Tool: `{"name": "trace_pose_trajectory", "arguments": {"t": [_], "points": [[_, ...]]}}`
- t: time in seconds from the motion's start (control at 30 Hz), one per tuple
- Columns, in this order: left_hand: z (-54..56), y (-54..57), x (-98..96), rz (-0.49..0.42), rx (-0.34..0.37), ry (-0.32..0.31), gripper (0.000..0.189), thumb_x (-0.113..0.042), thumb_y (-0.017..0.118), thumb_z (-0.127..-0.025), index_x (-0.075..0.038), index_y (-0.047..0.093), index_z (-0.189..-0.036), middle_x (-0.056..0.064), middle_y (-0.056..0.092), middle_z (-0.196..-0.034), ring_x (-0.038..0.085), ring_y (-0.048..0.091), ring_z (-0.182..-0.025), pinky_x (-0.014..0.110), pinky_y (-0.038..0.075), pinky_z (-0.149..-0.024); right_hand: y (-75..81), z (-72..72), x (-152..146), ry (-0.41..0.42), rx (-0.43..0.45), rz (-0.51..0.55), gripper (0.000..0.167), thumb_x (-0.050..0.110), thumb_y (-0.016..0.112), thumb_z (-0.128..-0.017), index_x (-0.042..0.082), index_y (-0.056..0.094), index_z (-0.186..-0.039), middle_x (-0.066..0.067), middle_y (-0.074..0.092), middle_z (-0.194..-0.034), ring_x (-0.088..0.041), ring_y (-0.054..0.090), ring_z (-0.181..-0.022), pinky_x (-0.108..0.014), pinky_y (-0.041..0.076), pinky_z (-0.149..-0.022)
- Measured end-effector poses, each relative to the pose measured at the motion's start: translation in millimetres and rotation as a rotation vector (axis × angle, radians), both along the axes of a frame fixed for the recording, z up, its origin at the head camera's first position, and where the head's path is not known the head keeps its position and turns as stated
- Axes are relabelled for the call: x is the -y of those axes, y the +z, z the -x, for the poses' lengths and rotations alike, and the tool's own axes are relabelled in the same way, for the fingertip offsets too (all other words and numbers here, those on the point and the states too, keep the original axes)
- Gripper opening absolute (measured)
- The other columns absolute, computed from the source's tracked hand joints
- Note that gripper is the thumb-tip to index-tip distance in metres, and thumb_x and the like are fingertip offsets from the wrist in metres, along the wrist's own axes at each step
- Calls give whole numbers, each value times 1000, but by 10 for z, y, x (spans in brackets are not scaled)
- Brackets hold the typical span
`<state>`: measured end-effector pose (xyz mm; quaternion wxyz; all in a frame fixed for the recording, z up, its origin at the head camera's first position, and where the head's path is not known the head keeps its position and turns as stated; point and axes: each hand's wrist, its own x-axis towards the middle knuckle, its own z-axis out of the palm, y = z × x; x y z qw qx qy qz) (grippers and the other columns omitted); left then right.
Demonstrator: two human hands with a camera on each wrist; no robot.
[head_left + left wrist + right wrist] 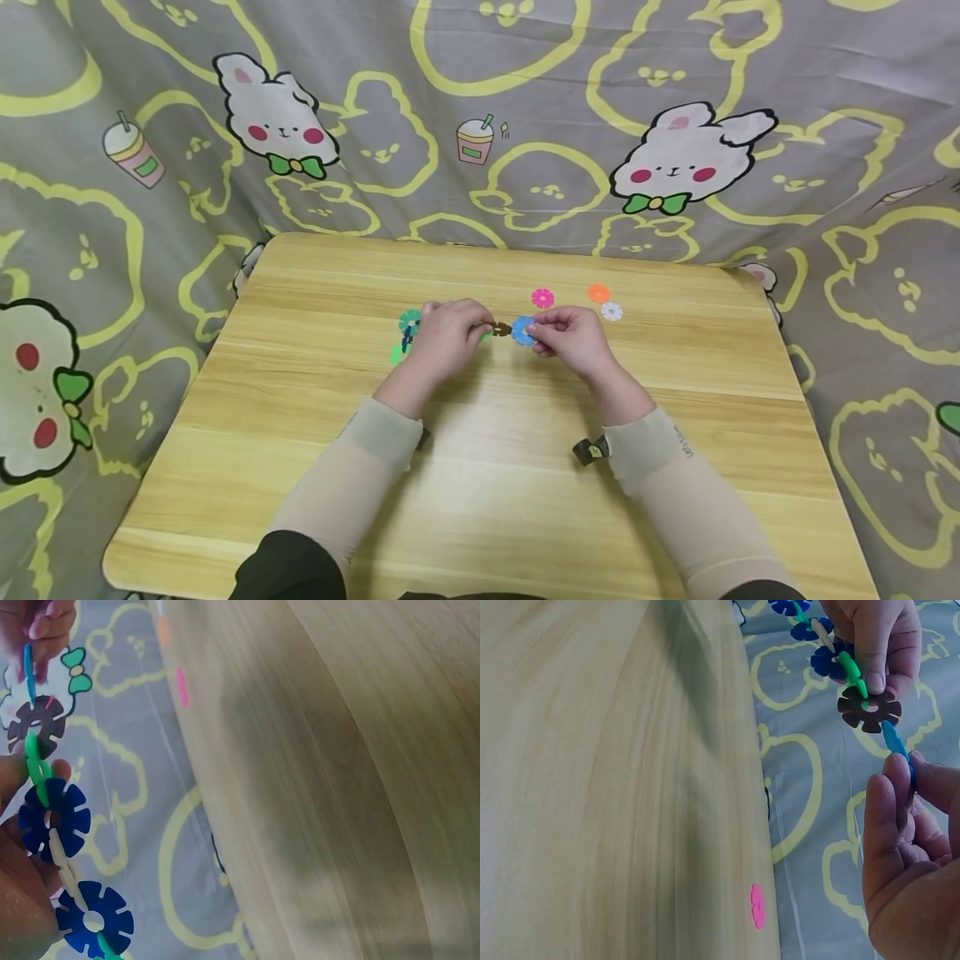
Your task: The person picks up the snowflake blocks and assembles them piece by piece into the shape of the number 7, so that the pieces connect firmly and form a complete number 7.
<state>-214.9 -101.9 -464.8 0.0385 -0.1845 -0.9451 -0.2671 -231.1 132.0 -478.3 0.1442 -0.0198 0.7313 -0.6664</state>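
A chain of slotted flower-shaped plastic discs hangs between both hands above the table. My left hand (444, 340) grips it around the green disc (849, 667), close to the brown disc (850, 709). Past that hand, the chain runs on through a dark blue disc (73, 816), a cream disc (66, 871) and another dark blue disc (114, 906). A teal disc (407, 317) and a bright green one (397, 356) show left of the left hand. My right hand (581, 340) pinches a light blue disc (521, 332), whose edge meets the brown disc's edge.
Loose pink (537, 298), orange (598, 293) and white (617, 315) discs lie on the wooden table (495, 483) beyond the right hand. A grey patterned curtain (555, 108) hangs along the table's far edge and both sides.
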Motion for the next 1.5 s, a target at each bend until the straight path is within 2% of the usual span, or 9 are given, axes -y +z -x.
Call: {"name": "trace_pose_trajectory", "arguments": {"t": [0.37, 0.63, 0.83, 1.07, 1.3, 1.5], "points": [[-2, -15, -27, -9, 16, -19, 11, -25, 70, -105, -19, 78, -109, -4, 76, -118, 19, 69, -114, 51, 37, -103, -5, -16, 43, 12, 48, 1, 26, -2, 72, -99, -20, 66, -118, -16, 78, -89, -14, 74, -65, -34, 64, -67], [8, -3, -68, 11, 25, -29, 16, -29, 69, -105, -20, 81, -110, -3, 76, -118, 22, 67, -116, 49, 39, -104, 25, -57, 63, -13, 72, 43, 24, -6, 71, -98, -21, 66, -116, -16, 78, -90, -14, 74, -64, -29, 63, -64], [-11, -12, -136, -32, 2, -40, 14, -24, 69, -105, -17, 81, -107, -1, 78, -116, 22, 70, -113, 46, 42, -101, 10, -85, 68, -42, 67, 74, 21, -8, 71, -97, -20, 66, -113, -15, 78, -89, -13, 74, -64, -28, 63, -63], [-58, -71, -198, -93, -55, -24, 12, -23, 70, -103, -15, 80, -104, 1, 78, -117, 22, 71, -112, 45, 43, -98, -2, -125, 91, -90, 75, 125, 18, -9, 69, -98, -20, 66, -112, -11, 77, -85, -13, 73, -63, -28, 63, -62], [-93, -109, -190, -112, -72, -15, 11, -22, 71, -102, -13, 78, -106, 2, 77, -117, 25, 71, -113, 50, 43, -102, -29, -133, 120, -80, 74, 154, 21, -9, 68, -99, -23, 64, -115, -12, 77, -85, -12, 73, -64, -27, 63, -63], [-83, -111, -188, -92, -56, -43, 8, -19, 71, -103, -18, 79, -107, -1, 77, -117, 23, 69, -114, 49, 46, -102, -26, -142, 127, -63, 69, 147, 22, -9, 67, -100, -22, 64, -117, -13, 77, -90, -12, 74, -66, -27, 63, -65]]}}
